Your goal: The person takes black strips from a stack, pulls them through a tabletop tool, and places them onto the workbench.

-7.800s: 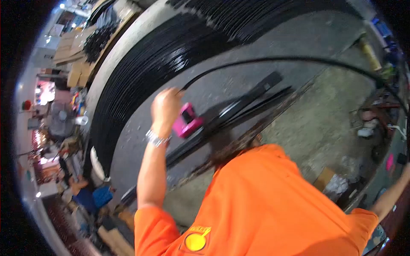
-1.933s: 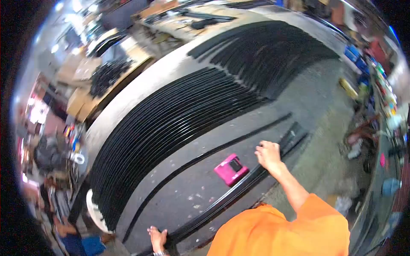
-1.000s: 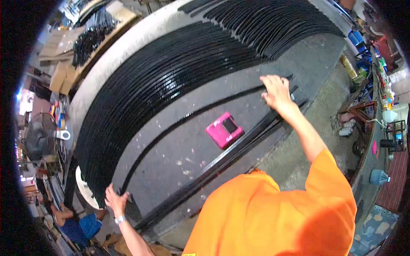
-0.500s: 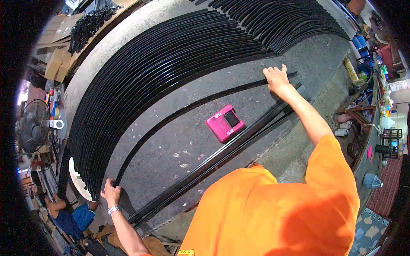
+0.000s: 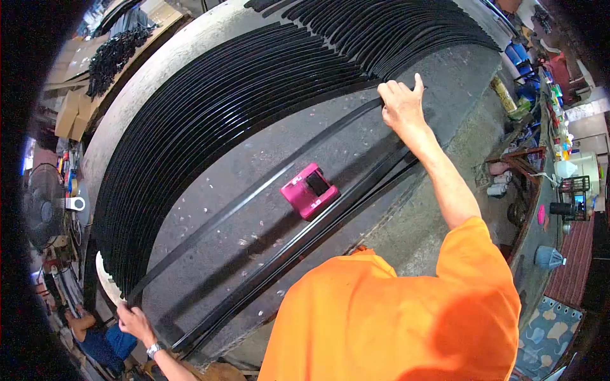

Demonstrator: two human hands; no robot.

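A single long black strip (image 5: 254, 189) is stretched between my hands, above the dark work surface (image 5: 210, 254), and casts a shadow on it. My left hand (image 5: 135, 322), with a watch at the wrist, grips its lower left end. My right hand (image 5: 401, 105) pinches its upper right end, thumb side raised. Beyond the strip many black strips (image 5: 210, 120) lie side by side in a curved row, close to both hands. A pink device (image 5: 309, 192) with a dark screen lies nearer me, beside a bundle of long black strips (image 5: 286, 257).
A second group of black strips (image 5: 387, 32) lies at the top. A fan (image 5: 47, 206) stands at the far left, and a person in dark blue (image 5: 95, 346) is at the lower left. Cardboard boxes (image 5: 73, 114) are at the upper left. Shelves with bottles line the right.
The single strip has come up off the surface and straightened between my hands. My left hand has moved down and left; my right hand has moved slightly up and left.
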